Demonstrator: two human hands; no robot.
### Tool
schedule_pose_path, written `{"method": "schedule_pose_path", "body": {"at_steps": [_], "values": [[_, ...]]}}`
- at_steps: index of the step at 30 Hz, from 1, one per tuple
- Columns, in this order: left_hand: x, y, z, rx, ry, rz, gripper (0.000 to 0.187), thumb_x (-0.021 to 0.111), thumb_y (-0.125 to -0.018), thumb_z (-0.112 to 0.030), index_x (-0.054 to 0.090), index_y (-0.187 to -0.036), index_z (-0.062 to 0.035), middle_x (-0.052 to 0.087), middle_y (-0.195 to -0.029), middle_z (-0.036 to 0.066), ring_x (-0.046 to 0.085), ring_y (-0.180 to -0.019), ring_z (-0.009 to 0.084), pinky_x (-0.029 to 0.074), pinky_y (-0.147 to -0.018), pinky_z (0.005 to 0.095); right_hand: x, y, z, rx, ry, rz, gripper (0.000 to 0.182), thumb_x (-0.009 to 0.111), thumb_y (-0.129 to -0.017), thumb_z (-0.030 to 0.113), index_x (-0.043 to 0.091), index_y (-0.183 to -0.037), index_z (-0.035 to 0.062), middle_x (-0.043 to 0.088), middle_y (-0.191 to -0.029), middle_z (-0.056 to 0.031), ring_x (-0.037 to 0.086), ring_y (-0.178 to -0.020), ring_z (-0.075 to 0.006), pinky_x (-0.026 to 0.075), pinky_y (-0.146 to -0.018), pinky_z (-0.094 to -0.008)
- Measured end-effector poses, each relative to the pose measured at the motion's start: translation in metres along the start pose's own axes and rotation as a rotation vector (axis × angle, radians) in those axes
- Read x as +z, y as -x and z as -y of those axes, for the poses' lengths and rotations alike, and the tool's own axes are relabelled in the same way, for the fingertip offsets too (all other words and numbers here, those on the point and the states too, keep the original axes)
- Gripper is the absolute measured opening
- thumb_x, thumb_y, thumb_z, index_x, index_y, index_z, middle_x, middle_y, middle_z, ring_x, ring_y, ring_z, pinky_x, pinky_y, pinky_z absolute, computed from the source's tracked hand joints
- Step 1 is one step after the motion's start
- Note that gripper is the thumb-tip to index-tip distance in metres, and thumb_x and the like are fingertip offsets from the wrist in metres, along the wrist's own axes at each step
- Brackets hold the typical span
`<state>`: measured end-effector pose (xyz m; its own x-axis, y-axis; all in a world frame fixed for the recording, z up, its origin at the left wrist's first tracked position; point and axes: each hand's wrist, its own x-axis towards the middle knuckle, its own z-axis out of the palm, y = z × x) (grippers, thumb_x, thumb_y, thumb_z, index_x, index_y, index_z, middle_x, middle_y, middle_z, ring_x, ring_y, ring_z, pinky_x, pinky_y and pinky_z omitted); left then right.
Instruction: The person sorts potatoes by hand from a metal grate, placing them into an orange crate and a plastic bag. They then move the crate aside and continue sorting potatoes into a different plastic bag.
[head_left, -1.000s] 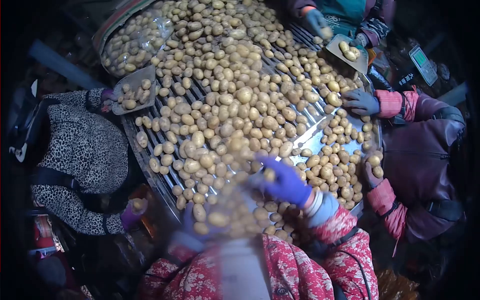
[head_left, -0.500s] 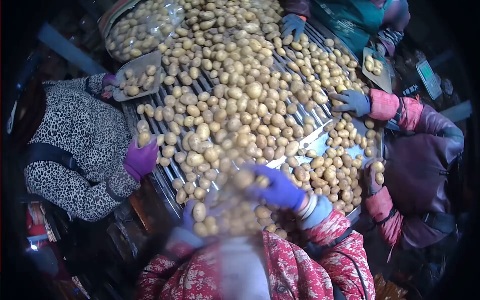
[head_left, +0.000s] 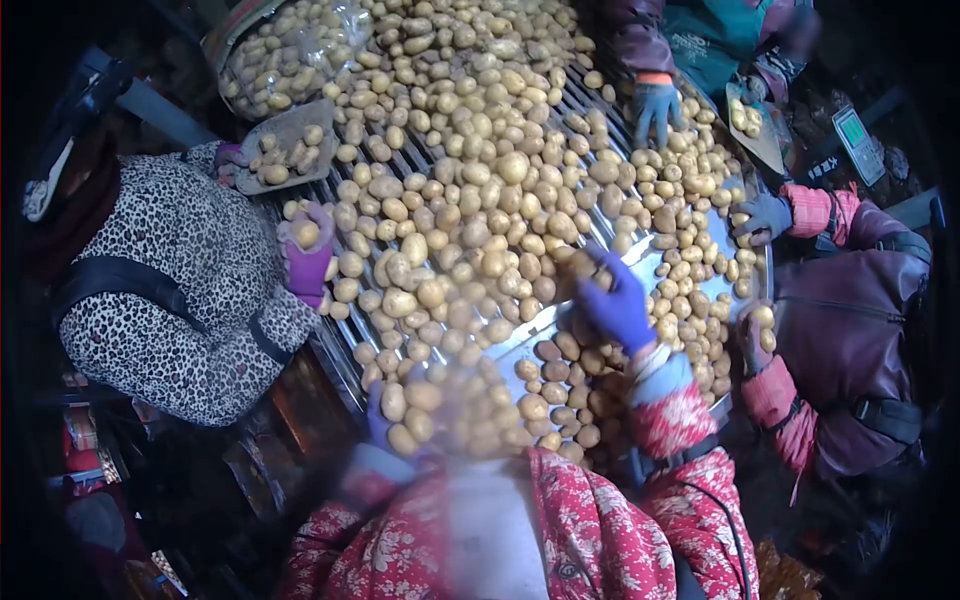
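My right hand [head_left: 615, 305], in a purple-blue glove, reaches over the sorting table with its fingers curled against a potato [head_left: 580, 263] at the heap's edge. My left hand [head_left: 380, 418], in a similar glove, is low at the left, beside a cluster of potatoes [head_left: 424, 396] in front of my chest. Its fingers are mostly hidden, and a blur over the cluster hides what carries those potatoes. Between my hands, more potatoes [head_left: 555, 370] lie on a smooth metal surface [head_left: 510, 362].
A large potato heap [head_left: 480, 130] covers the slatted table [head_left: 340, 330]. On the left, a co-worker's purple-gloved hand [head_left: 308, 265] holds a potato near a loaded scoop [head_left: 255, 180]. Other gloved hands [head_left: 657, 108] work at the right. A scale display [head_left: 853, 133] stands beyond.
My right hand has moved up and to the right, away from the cluster and onto the heap. My left hand stays low. Co-workers' hands at the right have shifted.
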<state>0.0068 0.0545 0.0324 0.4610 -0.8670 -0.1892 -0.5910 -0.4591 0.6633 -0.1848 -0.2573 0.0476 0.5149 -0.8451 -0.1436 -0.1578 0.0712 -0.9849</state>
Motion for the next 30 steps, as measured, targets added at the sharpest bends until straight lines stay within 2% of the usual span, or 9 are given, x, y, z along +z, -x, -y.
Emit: {"method": "schedule_pose_path", "body": {"at_steps": [3, 6, 11, 12, 13, 16, 21, 28, 30], "values": [[-0.016, 0.008, -0.029, 0.282, -0.714, -0.022, 0.051, 0.054, -0.094, -0.054, 0.058, -0.128, -0.0169, 0.053, -0.135, 0.006, 0.044, -0.133, 0.0305, 0.033, -0.113, 0.0494, 0.038, 0.072, 0.013, -0.353, 0.130, 0.332, 0.047, 0.070, -0.094, 0.020, 0.058, -0.134, -0.0001, 0.066, -0.127, -0.0111, 0.064, -0.117, -0.0255, 0.051, -0.100, -0.0382], [-0.028, 0.009, -0.060, 0.320, -0.752, -0.005, 0.048, 0.058, -0.092, -0.052, 0.060, -0.126, -0.0184, 0.053, -0.134, 0.006, 0.043, -0.132, 0.0292, 0.032, -0.112, 0.0506, 0.089, 0.130, 0.013, -0.207, 0.004, 0.538, 0.047, 0.069, -0.095, 0.023, 0.058, -0.136, 0.0043, 0.062, -0.133, -0.0138, 0.058, -0.128, -0.0274, 0.047, -0.106, -0.0388], [-0.017, 0.005, -0.049, 0.338, -0.803, -0.053, 0.048, 0.057, -0.092, -0.050, 0.060, -0.126, -0.0173, 0.053, -0.133, 0.007, 0.045, -0.129, 0.0286, 0.034, -0.110, 0.0516, 0.055, 0.091, 0.015, -0.242, 0.067, 0.338, 0.035, 0.066, -0.096, 0.021, 0.062, -0.126, 0.0047, 0.064, -0.119, -0.0133, 0.062, -0.112, -0.0249, 0.052, -0.093, -0.0394], [-0.007, 0.011, -0.021, 0.424, -0.969, -0.153, 0.047, 0.057, -0.092, -0.049, 0.059, -0.126, -0.0163, 0.053, -0.132, 0.007, 0.047, -0.127, 0.0287, 0.035, -0.109, 0.0515, 0.039, 0.074, 0.015, -0.587, 0.357, 0.086, 0.027, 0.064, -0.095, 0.018, 0.064, -0.117, 0.0031, 0.065, -0.108, -0.0126, 0.064, -0.099, -0.0248, 0.052, -0.085, -0.0394], [-0.008, 0.015, -0.015, 0.426, -0.952, -0.154, 0.047, 0.057, -0.093, -0.049, 0.059, -0.126, -0.0162, 0.053, -0.132, 0.007, 0.047, -0.127, 0.0287, 0.036, -0.109, 0.0515, 0.023, 0.059, 0.015, -0.509, 0.525, 0.019, 0.032, 0.066, -0.090, 0.017, 0.064, -0.120, 0.0048, 0.065, -0.114, -0.0143, 0.064, -0.101, -0.0288, 0.052, -0.086, -0.0421], [-0.015, 0.019, -0.014, 0.280, -0.516, -0.008, 0.047, 0.057, -0.093, -0.049, 0.060, -0.126, -0.0159, 0.054, -0.132, 0.008, 0.048, -0.127, 0.0288, 0.036, -0.109, 0.0514, -0.022, 0.016, 0.004, -0.310, 0.964, 0.023, 0.047, 0.069, -0.081, 0.019, 0.064, -0.126, 0.0082, 0.064, -0.120, -0.0170, 0.065, -0.102, -0.0369, 0.053, -0.088, -0.0466], [-0.015, 0.038, 0.010, -0.333, 0.970, 0.137, 0.046, 0.057, -0.093, -0.048, 0.060, -0.126, -0.0154, 0.054, -0.131, 0.008, 0.048, -0.126, 0.0289, 0.037, -0.108, 0.0512, -0.039, -0.008, -0.055, -0.282, 0.704, 0.101, 0.049, 0.063, -0.086, 0.023, 0.059, -0.135, 0.0137, 0.058, -0.116, -0.0165, 0.063, -0.100, -0.0393, 0.053, -0.087, -0.0471], [0.001, 0.038, 0.029, -0.483, 1.383, 0.162, 0.046, 0.057, -0.093, -0.046, 0.060, -0.127, -0.0148, 0.055, -0.131, 0.008, 0.049, -0.125, 0.0292, 0.038, -0.107, 0.0509, -0.023, 0.016, -0.038, -0.221, 0.762, 0.012, 0.054, 0.067, -0.090, 0.033, 0.054, -0.139, 0.0130, 0.060, -0.120, -0.0196, 0.064, -0.106, -0.0424, 0.053, -0.090, -0.0480], [0.004, 0.036, 0.030, -0.492, 1.396, 0.166, 0.046, 0.057, -0.094, -0.046, 0.060, -0.127, -0.0146, 0.055, -0.130, 0.009, 0.050, -0.125, 0.0292, 0.038, -0.107, 0.0508, 0.007, 0.050, -0.025, -0.185, 0.434, -0.047, 0.056, 0.068, -0.093, 0.041, 0.055, -0.138, 0.0103, 0.061, -0.128, -0.0189, 0.064, -0.112, -0.0401, 0.053, -0.093, -0.0452]]}}
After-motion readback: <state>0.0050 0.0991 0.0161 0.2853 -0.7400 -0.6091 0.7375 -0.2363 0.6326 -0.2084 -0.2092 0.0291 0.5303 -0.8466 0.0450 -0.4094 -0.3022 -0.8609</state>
